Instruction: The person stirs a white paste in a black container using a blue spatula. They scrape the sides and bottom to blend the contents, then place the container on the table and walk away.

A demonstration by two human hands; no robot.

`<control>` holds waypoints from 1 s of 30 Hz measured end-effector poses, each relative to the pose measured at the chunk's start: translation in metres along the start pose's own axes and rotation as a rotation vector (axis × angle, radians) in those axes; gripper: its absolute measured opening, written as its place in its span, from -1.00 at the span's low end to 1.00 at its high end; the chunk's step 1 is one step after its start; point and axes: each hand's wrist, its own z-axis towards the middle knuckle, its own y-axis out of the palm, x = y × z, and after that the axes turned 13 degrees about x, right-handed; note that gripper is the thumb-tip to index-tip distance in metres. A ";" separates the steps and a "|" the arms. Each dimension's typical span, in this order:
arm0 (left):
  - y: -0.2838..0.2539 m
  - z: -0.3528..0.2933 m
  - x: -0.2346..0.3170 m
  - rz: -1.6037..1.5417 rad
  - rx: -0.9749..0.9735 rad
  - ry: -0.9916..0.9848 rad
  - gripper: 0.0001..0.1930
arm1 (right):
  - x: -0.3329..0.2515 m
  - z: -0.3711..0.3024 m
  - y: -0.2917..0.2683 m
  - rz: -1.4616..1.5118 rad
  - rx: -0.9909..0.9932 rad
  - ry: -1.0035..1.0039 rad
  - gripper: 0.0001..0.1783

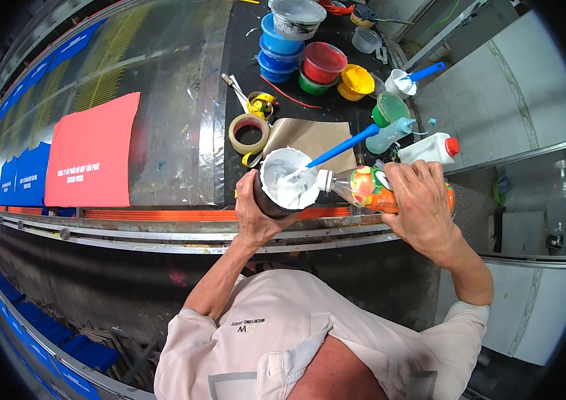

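My left hand is wrapped round a dark cup whose inside and rim are coated with thick white paint. A blue-handled spatula stands in that paint, its handle leaning up to the right. My right hand grips a plastic bottle with an orange, fruit-patterned label. The bottle lies nearly level, its white-capped end close to the cup's right rim. Whether any liquid comes out cannot be made out. Brown paper lies just beyond the cup, beside a roll of tape.
Tubs of blue, red and yellow paint stand at the back. A squeeze bottle and a white red-capped jug stand right of the paper. Red and blue printed fabric pieces lie on the long table at left.
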 end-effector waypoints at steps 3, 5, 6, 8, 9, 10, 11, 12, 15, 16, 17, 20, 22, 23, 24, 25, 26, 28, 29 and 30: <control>-0.003 -0.004 -0.001 -0.002 -0.035 0.001 0.23 | -0.006 0.004 -0.003 -0.070 -0.024 -0.075 -0.33; -0.005 -0.004 -0.002 -0.009 -0.056 0.020 0.22 | -0.009 0.006 -0.004 -0.124 -0.027 -0.119 -0.39; -0.006 -0.004 -0.001 -0.006 -0.056 0.036 0.22 | -0.011 0.008 -0.005 -0.142 -0.023 -0.137 -0.42; -0.007 -0.002 0.000 0.000 -0.057 0.067 0.23 | -0.015 0.009 -0.009 -0.185 -0.007 -0.176 -0.46; -0.008 -0.002 0.000 -0.005 -0.057 0.060 0.22 | -0.017 0.011 -0.010 -0.210 0.007 -0.201 -0.48; -0.008 -0.003 0.000 -0.011 -0.058 0.054 0.22 | -0.019 0.013 -0.012 -0.234 0.022 -0.226 -0.50; -0.008 -0.003 0.000 -0.017 -0.059 0.048 0.22 | -0.021 0.014 -0.013 -0.257 0.035 -0.242 -0.51; -0.007 -0.005 -0.001 -0.022 -0.067 0.039 0.22 | -0.023 0.015 -0.013 -0.280 0.048 -0.260 -0.52; -0.005 -0.009 -0.002 -0.044 -0.085 0.023 0.22 | -0.032 0.019 -0.014 -0.337 0.079 -0.313 -0.56; -0.004 -0.010 -0.001 -0.058 -0.084 0.023 0.22 | -0.034 0.020 -0.014 -0.354 0.087 -0.330 -0.57; -0.003 -0.010 0.000 -0.071 -0.084 0.024 0.22 | -0.035 0.020 -0.013 -0.373 0.096 -0.344 -0.58; -0.001 -0.012 0.002 -0.083 -0.095 0.025 0.22 | -0.038 0.023 -0.011 -0.421 0.100 -0.383 -0.59; 0.000 -0.012 0.004 -0.086 -0.091 0.022 0.22 | -0.039 0.025 -0.013 -0.436 0.072 -0.403 -0.59; 0.000 -0.011 0.005 -0.088 -0.089 0.021 0.21 | -0.039 0.025 -0.013 -0.440 0.072 -0.408 -0.60; 0.000 -0.011 0.005 -0.091 -0.090 0.019 0.22 | -0.040 0.026 -0.013 -0.446 0.072 -0.412 -0.60; 0.000 -0.010 0.006 -0.093 -0.091 0.016 0.22 | -0.040 0.026 -0.013 -0.452 0.071 -0.416 -0.60; 0.000 -0.010 0.006 -0.096 -0.092 0.014 0.22 | -0.041 0.026 -0.014 -0.445 0.066 -0.412 -0.60; 0.000 -0.010 0.005 -0.090 -0.093 0.018 0.22 | -0.042 0.027 -0.016 -0.427 0.062 -0.406 -0.61; -0.001 -0.010 0.005 -0.087 -0.093 0.020 0.22 | -0.043 0.028 -0.017 -0.438 0.070 -0.417 -0.62; -0.001 -0.010 0.005 -0.088 -0.094 0.019 0.22 | -0.043 0.029 -0.018 -0.449 0.077 -0.426 -0.63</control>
